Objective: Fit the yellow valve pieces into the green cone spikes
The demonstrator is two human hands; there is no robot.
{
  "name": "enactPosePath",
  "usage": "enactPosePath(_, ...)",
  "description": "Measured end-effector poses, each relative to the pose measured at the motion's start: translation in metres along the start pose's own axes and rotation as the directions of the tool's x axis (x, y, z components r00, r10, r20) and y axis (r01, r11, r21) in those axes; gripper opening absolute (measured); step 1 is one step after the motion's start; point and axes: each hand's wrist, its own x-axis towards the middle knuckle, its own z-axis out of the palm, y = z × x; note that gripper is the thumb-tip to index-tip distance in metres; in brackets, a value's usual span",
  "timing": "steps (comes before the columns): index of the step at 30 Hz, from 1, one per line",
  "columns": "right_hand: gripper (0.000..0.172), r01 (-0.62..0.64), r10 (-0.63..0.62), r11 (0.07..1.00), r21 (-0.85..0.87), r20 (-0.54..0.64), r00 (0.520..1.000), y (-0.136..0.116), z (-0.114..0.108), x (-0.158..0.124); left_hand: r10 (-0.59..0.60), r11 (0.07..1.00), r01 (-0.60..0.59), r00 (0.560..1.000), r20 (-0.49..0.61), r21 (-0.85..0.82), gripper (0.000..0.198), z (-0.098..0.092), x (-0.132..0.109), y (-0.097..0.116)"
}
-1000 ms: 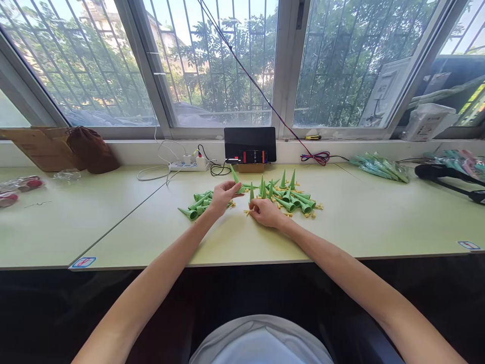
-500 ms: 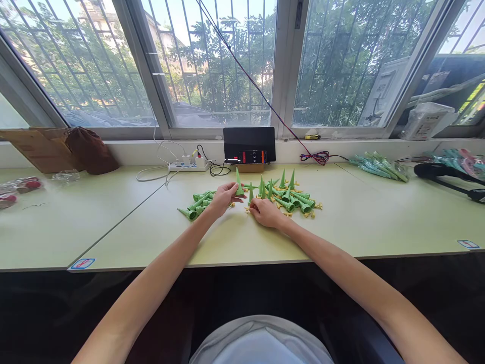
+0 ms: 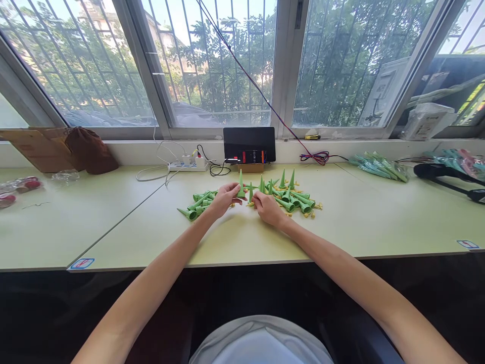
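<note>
My left hand (image 3: pixel 224 197) grips a green plastic cone (image 3: pixel 241 184) by its base, its tip pointing up. Close to its right, my right hand (image 3: pixel 267 208) is curled with its fingertips pinched on a small yellow piece (image 3: pixel 250 203) that lies just under the cone. Several more green cones (image 3: pixel 293 198) stand or lie in a heap behind my right hand, with small yellow pieces scattered among them. Left of my left hand, another pile of green cones (image 3: pixel 197 203) lies flat on the pale green table (image 3: pixel 151 222).
A black device with a lit display (image 3: pixel 249 145) stands at the back beside a power strip (image 3: pixel 187 165) and its cables. Bagged green items (image 3: pixel 379 166) and a black tool (image 3: pixel 447 177) lie to the right. A brown pouch (image 3: pixel 91 150) and cardboard (image 3: pixel 38 146) sit far left.
My left hand has turned the green cone from slanting to upright and moved it slightly right. My right hand has lifted from the table towards the cone, pinching a yellow piece.
</note>
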Motion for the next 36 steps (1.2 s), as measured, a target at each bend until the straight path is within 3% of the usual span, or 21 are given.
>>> enactPosePath(10, 0.019, 0.072, -0.06, 0.996, 0.059, -0.194, 0.979, -0.0049, -0.0052, 0.0008, 0.01, 0.999, -0.012, 0.999, 0.044, 0.044, 0.043, 0.0016, -0.002, 0.0008)
enactPosePath(25, 0.018, 0.094, -0.074, 0.993, 0.076, -0.235, 0.969, 0.0, -0.0025, 0.0022, -0.023, 0.999, 0.019, 0.987, 0.16, 0.026, 0.041, 0.0056, -0.0064, 0.0044)
enactPosePath(36, 0.017, 0.079, -0.058, 0.994, 0.081, -0.231, 0.971, 0.0002, -0.0024, 0.0023, -0.014, 1.0, 0.013, 0.983, 0.183, 0.007, 0.038, 0.004, -0.0068, 0.0027)
